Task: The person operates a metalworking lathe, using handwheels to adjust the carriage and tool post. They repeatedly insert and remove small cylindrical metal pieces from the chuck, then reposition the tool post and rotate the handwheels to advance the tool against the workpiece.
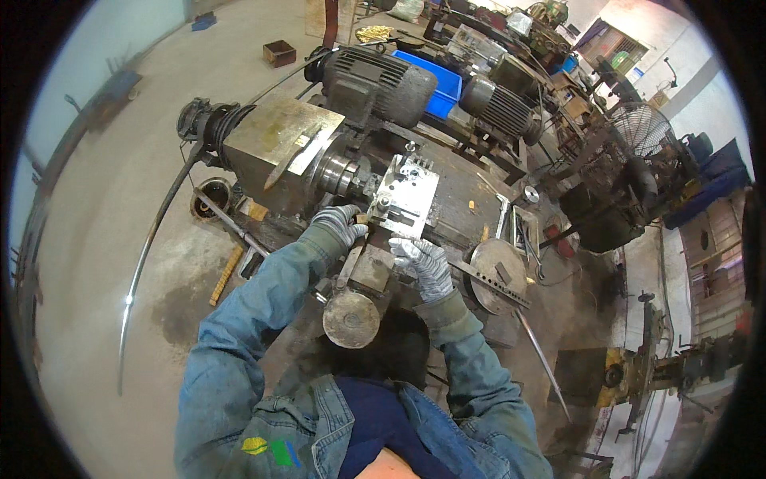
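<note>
My left hand [339,224], in a striped grey-white knit glove, is at the left front corner of a bright metal tool plate [413,190] on a small lathe. Its fingers curl beside a small tan block [361,219]; whether they grip it is hidden. My right hand [423,263], gloved alike, has its bent fingertips near the plate's front edge; I cannot tell if anything is between them. Bolts and clamped tool pieces stand on the plate. Just left of it is the stepped metal chuck [336,173] of the headstock [281,141]. A round metal handwheel [351,320] lies nearer my body.
Behind the plate are a ribbed electric motor [380,84] and a blue plastic bin [443,90]. To the right lie a caliper [502,214], a round metal disc [498,272] and a perforated bar [488,284]. A caged fan [640,129] stands farther right. Long rods [161,221] slope down at left.
</note>
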Tool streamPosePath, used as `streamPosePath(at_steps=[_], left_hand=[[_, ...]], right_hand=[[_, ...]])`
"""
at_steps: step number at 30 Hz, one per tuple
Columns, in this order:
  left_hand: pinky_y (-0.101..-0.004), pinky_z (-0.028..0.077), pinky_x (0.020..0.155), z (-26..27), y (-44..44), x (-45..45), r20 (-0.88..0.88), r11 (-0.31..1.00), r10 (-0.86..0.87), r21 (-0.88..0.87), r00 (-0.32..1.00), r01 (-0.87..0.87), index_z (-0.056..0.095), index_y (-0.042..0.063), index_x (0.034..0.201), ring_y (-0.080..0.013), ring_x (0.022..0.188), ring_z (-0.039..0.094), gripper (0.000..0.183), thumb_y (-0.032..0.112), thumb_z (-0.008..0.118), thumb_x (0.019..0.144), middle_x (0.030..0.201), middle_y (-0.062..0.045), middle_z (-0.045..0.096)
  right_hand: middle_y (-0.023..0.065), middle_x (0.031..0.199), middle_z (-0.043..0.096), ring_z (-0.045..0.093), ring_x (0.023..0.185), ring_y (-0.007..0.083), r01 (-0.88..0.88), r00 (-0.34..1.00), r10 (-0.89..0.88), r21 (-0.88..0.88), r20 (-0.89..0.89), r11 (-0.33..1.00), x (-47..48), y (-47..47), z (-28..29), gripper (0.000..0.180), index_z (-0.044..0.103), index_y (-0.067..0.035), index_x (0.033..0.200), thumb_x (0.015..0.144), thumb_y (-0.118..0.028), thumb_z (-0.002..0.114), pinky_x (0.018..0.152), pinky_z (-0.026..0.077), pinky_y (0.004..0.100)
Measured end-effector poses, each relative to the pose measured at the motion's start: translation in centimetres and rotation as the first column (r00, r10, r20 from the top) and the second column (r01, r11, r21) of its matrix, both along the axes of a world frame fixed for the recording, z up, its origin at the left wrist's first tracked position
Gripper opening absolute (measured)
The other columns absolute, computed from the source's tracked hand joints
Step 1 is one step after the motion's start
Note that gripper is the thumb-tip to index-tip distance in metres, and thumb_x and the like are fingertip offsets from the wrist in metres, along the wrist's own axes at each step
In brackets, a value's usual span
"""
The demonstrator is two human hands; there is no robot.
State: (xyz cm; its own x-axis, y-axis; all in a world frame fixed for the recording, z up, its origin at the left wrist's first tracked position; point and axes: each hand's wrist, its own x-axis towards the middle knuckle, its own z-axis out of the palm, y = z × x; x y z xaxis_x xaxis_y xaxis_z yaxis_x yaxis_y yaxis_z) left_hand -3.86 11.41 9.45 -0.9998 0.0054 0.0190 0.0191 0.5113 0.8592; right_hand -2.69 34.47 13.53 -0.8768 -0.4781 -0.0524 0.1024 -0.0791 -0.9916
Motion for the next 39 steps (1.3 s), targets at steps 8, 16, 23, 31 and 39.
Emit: streamPosePath(at_steps=[8,16,23,31,39], left_hand=[[-0.0279,0.047,0.079,1.7,0.7,0.5,0.051,0.987,-0.104,0.125,0.993,0.097,0.058,-0.002,0.111,-0.0137,0.088,0.059,0.028,0.004,0.061,0.084,0.097,-0.009,0.067],[-0.0282,0.045,0.087,-0.8,0.0,-1.9,0.071,0.990,-0.138,0.022,0.988,0.137,0.054,-0.003,0.121,-0.0155,0.101,0.057,0.035,0.000,0.057,0.086,0.109,-0.012,0.065],[-0.0420,0.043,0.089,5.7,0.2,-1.3,0.128,0.847,-0.206,-0.473,0.970,0.242,0.062,0.004,0.111,-0.0374,0.100,0.057,0.035,0.027,0.061,0.085,0.106,-0.021,0.062],[-0.0434,0.048,0.082,8.4,0.4,-2.6,0.319,0.642,-0.276,-0.641,0.907,0.421,0.064,0.002,0.100,-0.0360,0.094,0.061,0.037,0.035,0.059,0.084,0.099,-0.020,0.064],[-0.0428,0.049,0.078,7.6,0.6,-4.7,0.362,0.562,-0.333,-0.666,0.871,0.491,0.069,0.003,0.089,-0.0351,0.086,0.063,0.029,0.030,0.064,0.078,0.087,-0.020,0.065]], right_hand=[[0.0155,0.106,0.065,0.064,0.094,0.0320,0.076,0.879,0.165,-0.472,0.447,0.878,-4.0,-1.0,-1.4,0.044,0.056,0.002,0.117,0.090,-0.033,0.057,0.079,0.052,0.0409],[0.0152,0.098,0.067,0.064,0.093,0.0342,0.060,0.869,0.209,-0.514,0.449,0.856,-4.8,-1.6,-0.4,0.038,0.062,0.000,0.106,0.090,-0.034,0.054,0.072,0.053,0.0419],[0.0142,0.104,0.065,0.062,0.088,0.0327,0.097,0.862,0.177,-0.498,0.476,0.862,-4.8,-1.7,0.4,0.036,0.059,-0.006,0.109,0.091,-0.037,0.052,0.065,0.052,0.0399],[0.0150,0.104,0.063,0.062,0.083,0.0327,0.085,0.836,0.215,-0.507,0.504,0.858,-5.2,-1.6,1.2,0.048,0.054,-0.003,0.114,0.089,-0.044,0.052,0.060,0.052,0.0381],[0.0143,0.093,0.064,0.061,0.078,0.0298,0.087,0.837,0.218,-0.515,0.503,0.853,-5.4,-2.0,1.5,0.058,0.057,0.005,0.109,0.087,-0.049,0.054,0.055,0.050,0.0362]])
